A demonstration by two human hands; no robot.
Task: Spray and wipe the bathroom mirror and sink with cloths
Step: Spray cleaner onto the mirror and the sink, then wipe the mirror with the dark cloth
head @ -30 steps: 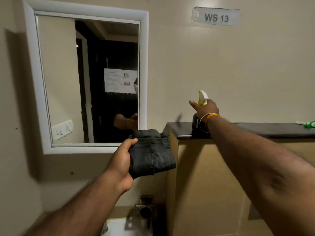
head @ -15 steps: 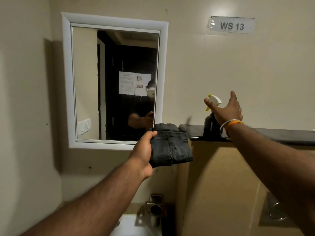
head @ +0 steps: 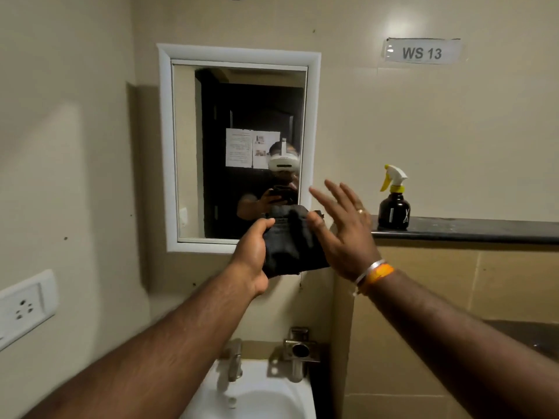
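Note:
A folded dark grey cloth (head: 289, 249) is held up in front of the mirror's lower right corner, gripped by my left hand (head: 252, 252) at its left edge. My right hand (head: 341, 228) is spread with straight fingers just right of the cloth, its thumb at the cloth's top edge. The white-framed mirror (head: 239, 116) hangs on the beige wall. A dark spray bottle (head: 394, 204) with a white and yellow trigger head stands alone on the black ledge (head: 469, 229). The white sink (head: 257, 397) lies below.
Two metal taps (head: 236, 359) rise at the back of the sink. A white socket plate (head: 25, 306) sits on the left wall. A "WS 13" label (head: 422, 51) is stuck high on the wall. A tiled partition under the ledge stands right of the sink.
My right hand has let go of the spray bottle, left it on the ledge and swung left to the cloth. My view has shifted, bringing the sink and socket into sight.

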